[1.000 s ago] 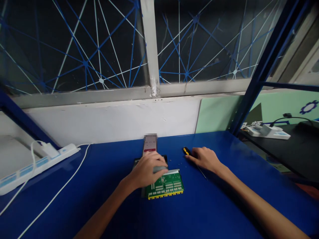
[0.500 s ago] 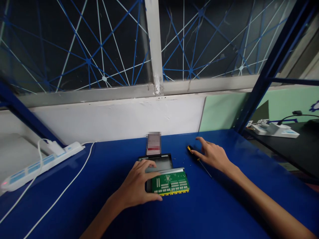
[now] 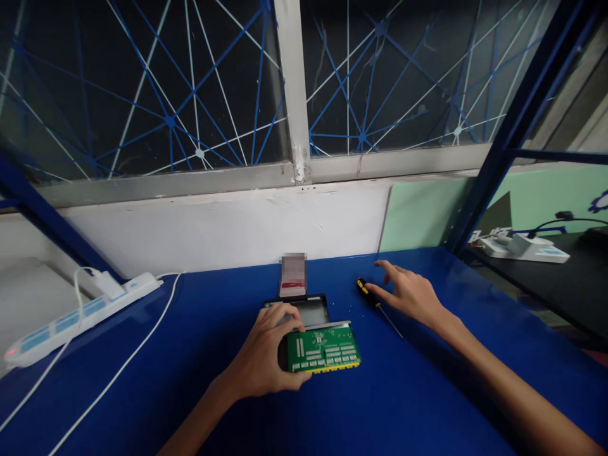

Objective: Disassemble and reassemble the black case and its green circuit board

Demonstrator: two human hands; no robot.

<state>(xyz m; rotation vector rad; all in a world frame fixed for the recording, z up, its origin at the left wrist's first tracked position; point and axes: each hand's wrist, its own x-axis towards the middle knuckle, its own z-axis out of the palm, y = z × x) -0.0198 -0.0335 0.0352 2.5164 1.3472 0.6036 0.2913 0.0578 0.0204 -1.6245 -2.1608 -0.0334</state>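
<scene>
My left hand (image 3: 266,351) is closed around the left end of a green circuit board (image 3: 327,349). Its thumb presses the front edge, which has a yellow strip, and the fingers reach over the back edge. A black tray-like casing (image 3: 317,310) lies just behind the board, partly covered by that hand. On the right, my right hand (image 3: 409,294) is open with thumb and index finger apart. A black and yellow screwdriver (image 3: 367,291) lies on the table, its handle beside the right thumb and its shaft pointing toward the front right.
Behind the casing stands a pale blurred card-like object (image 3: 293,275). Several tiny bits lie left of the screwdriver. A white power strip (image 3: 85,316) with cables occupies the left side of the blue table (image 3: 394,399). Blue frame posts (image 3: 494,152) rise at both sides.
My left hand's fingers and thumb have closed in on the board's edges. My right hand has shifted slightly right, its thumb drawing back from the screwdriver handle.
</scene>
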